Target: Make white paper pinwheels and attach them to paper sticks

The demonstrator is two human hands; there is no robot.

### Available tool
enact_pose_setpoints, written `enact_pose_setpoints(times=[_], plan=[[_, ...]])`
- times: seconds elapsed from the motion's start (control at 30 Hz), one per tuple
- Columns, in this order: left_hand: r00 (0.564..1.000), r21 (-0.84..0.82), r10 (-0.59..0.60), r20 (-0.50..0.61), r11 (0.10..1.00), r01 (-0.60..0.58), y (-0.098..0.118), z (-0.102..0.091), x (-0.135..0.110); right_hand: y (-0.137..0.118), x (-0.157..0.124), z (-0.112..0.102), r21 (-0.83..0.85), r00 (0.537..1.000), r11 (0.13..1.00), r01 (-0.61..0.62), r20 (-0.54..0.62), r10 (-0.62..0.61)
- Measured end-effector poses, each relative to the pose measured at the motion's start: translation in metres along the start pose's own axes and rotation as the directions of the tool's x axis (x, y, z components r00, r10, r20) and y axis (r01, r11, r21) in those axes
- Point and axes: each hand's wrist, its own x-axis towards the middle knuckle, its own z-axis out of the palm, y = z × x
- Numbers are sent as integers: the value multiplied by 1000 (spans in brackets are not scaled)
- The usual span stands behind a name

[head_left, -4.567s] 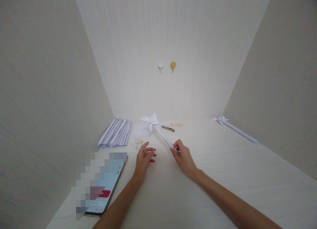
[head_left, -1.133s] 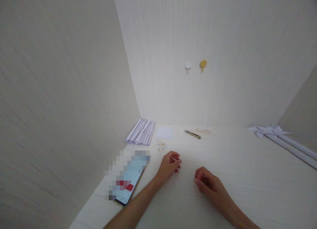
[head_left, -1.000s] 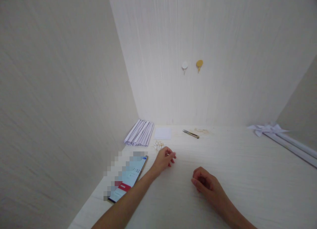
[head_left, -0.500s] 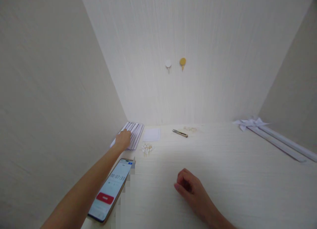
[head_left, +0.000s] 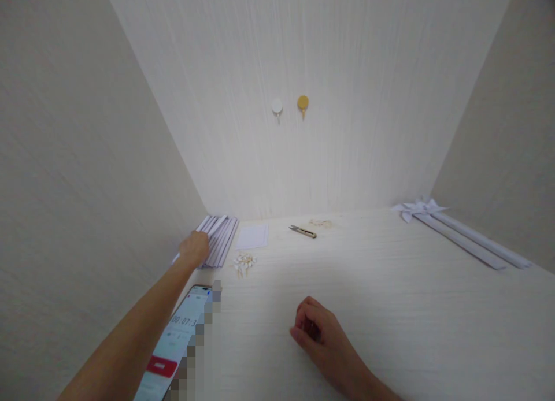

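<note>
both hands are working apart: the left hand [head_left: 194, 248] reaches down onto a flat stack of rolled white paper sticks [head_left: 223, 245], fingers curled over the near-left part of it. its fingertips are hidden behind the knuckles, so i cannot tell whether they pinch a stick. the right hand [head_left: 307, 327] is loosely curled above the table [head_left: 390, 314], thumb and fingers around a hollow with nothing visible in it.

the step in hand looks like picking a stick out of the stack. a clean lift would call for a fingertip pinch on one stick and a gentle pull, as the rolls lie close together and one sits aslant across the others; the right hand looks free to steady it.

just right of the left hand lie a white paper square [head_left: 252, 237] and, nearer, a small heap of white and yellowish bits [head_left: 245, 263]. thread snips [head_left: 303, 231] lie beyond the right hand. a phone [head_left: 184, 326] showing a timer is partly under the left forearm. well off to the right hand's right, two paper pinwheels [head_left: 418, 209] lie with heads overlapping.
</note>
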Motion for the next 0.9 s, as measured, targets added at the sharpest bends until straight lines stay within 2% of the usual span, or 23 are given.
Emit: enact_pose_setpoints(times=[0.2,0.43,0.53,0.6,0.73,0.8,0.9], plan=[[999,33,-37,32,999,36,-6,-13,-5,2,0,1,-14,1000,1000,22,11,-22],[999,7,-7,39,1000,7,0,-2,-16,1,2,1,-55,999,998,36,13,-36],[999,-16,34,9,999,-34,8,-4,-18,0,2,1,-48,999,998,35,14,-35],[993,-38,119,-19,992,-120,18,-7,-17,1,1,1,-37,999,999,29,19,-29],[943,-97,332,-16,938,-332,51,-8,-13,2,0,1,-26,999,999,28,28,-27],[930,-121,369,-9,922,-367,69,-3,-11,2,-1,1,-24,999,999,29,30,-28],[935,-144,354,2,925,-350,90,8,-9,4,-1,1,-23,999,999,27,30,-26]])
